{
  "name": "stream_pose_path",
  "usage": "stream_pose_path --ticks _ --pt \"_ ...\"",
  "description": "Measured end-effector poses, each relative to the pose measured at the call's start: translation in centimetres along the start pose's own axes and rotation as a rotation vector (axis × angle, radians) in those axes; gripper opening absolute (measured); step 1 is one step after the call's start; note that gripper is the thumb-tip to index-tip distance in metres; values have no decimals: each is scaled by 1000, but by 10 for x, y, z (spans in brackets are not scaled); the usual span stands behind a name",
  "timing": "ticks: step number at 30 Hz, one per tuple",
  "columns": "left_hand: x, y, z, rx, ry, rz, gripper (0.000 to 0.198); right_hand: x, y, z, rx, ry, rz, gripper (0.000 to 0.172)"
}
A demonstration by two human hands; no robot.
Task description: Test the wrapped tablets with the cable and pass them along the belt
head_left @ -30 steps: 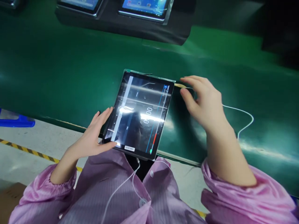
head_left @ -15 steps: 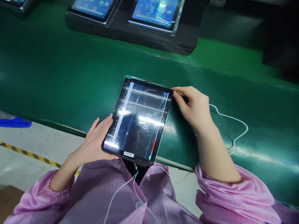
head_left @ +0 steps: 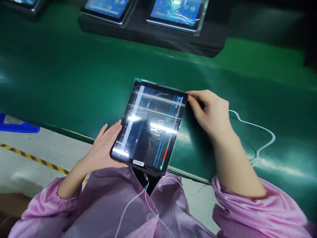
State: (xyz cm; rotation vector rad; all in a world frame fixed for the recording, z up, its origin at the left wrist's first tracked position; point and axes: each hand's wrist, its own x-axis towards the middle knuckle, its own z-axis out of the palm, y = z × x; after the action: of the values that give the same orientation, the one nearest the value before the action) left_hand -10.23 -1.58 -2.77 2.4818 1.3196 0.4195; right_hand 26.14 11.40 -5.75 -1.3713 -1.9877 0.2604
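Observation:
A tablet (head_left: 148, 129) lies tilted across the front edge of the green bench, its lit screen showing a timer at 00:01 and a small red bar. My left hand (head_left: 104, 148) grips its lower left corner, fingers along the left edge and thumb under the bottom. At the upper right corner, my right hand (head_left: 210, 110) is closed in a pinch against the tablet's edge. What lies between those fingertips is too small to make out. A white cable (head_left: 257, 127) runs out from behind the right wrist. White earphone wires (head_left: 146, 188) hang at the tablet's bottom edge.
Two lit tablets (head_left: 106, 10) rest on a black stand (head_left: 153, 38) at the back of the green bench (head_left: 61, 66). Another device (head_left: 22, 5) shows at the far left corner. A blue plastic object (head_left: 19, 125) is beyond the bench's front edge, above floor tape (head_left: 37, 158).
The timer on the screen has gone from 00:00 to 00:01, and a second blue line shows. The whole view has shifted slightly; both hands keep their places on the tablet.

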Motion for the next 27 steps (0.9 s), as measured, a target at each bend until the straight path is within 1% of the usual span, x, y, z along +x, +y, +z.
stream_pose_path --ticks 2,5,6,7,10,12,16,20,23,27 --pt "0 2 -3 -14 -34 2 133 0 2 0 -29 0 -36 28" --pt "4 6 -11 -59 -123 -4 131 1 5 0 -86 -20 -74 28" --pt "7 6 -13 -78 -134 -10 125 1 7 0 -99 -30 -88 28" --pt "11 7 -15 -95 -129 -18 115 1 8 0 -111 -37 -103 28" --pt "28 4 -17 -112 -68 -44 77 2 11 -1 -150 -45 -142 29" --pt "41 0 -16 -108 -32 -39 65 4 13 -1 -165 -58 -163 30" --pt "57 -9 -9 -80 6 -14 56 7 18 -3 -163 -100 -215 36" --pt "58 -12 -7 -55 27 1 52 10 27 -3 -178 -159 -247 44" --pt "55 -12 -8 -49 22 11 51 11 31 -2 -194 -166 -259 43" --pt "55 -12 -8 -38 19 7 51 16 31 0 -171 -168 -223 38"
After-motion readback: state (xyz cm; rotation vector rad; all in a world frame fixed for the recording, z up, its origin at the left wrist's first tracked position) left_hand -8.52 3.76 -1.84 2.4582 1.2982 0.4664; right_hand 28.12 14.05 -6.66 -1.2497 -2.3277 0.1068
